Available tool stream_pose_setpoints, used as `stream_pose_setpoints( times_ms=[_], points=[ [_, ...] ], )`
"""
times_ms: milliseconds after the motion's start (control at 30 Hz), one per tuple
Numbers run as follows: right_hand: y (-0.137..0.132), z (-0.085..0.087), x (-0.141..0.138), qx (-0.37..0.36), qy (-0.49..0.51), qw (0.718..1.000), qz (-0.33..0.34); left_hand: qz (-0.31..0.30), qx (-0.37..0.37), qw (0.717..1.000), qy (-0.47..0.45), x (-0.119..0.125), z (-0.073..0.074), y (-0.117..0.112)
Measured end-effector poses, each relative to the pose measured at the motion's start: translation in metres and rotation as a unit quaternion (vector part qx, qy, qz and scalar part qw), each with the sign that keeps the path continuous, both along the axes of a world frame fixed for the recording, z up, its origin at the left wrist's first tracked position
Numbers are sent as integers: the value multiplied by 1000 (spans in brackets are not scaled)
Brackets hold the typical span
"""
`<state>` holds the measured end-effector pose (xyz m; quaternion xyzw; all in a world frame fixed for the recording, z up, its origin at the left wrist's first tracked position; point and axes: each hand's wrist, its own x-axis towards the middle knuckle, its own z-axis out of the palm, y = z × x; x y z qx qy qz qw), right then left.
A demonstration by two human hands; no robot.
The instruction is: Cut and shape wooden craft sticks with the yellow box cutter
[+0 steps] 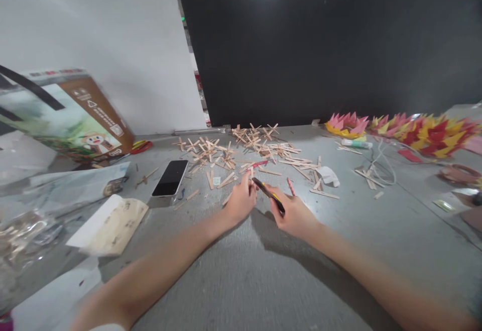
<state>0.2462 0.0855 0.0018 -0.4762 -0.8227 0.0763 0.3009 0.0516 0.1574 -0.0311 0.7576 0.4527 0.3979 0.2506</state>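
Note:
My right hand [295, 215] is closed around a black and yellow cutting tool [268, 193] whose tip points up and left. My left hand [241, 201] is pinched just left of that tip, fingers together on a small wooden stick piece [251, 172] that I can barely make out. Both hands rest low over the grey table [241, 270]. Just beyond them lies a spread of wooden sticks and glued stick crosses [241, 147].
A phone [170, 177] lies face up to the left. Further left are a printed cardboard box [71, 115], plastic bags [45, 200] and a paper packet [109, 225]. Pink, red and yellow paper flowers [406, 130] line the back right, near a white cable [380, 165] and glue tube [356, 143].

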Motion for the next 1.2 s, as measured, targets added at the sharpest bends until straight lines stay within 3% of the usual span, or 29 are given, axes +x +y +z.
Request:
stream_pose_setpoints(
  times_ms=[267,567,733,900,1000,1133,1200],
  points=[
    [7,37,9,-53,-15,998,-8,-16,28,999,-9,1,-6,3],
    [0,-5,1,3,0,1000,-7,-1,-7,1000,-9,0,5,-1],
    [-2,-2,-1,-3,21,1000,-9,-5,-1,1000,-12,0,5,0],
    [4,14,6,-31,47,998,1,-18,-7,999,-34,1,4,1],
    [12,30,11,-23,60,998,-6,-25,-48,993,-108,3,7,2],
    [16,71,-2,57,163,983,-69,-19,-79,967,-240,11,21,-1],
    [12,97,-22,80,222,971,-41,-14,-65,977,-200,22,31,-5]
  ],
)
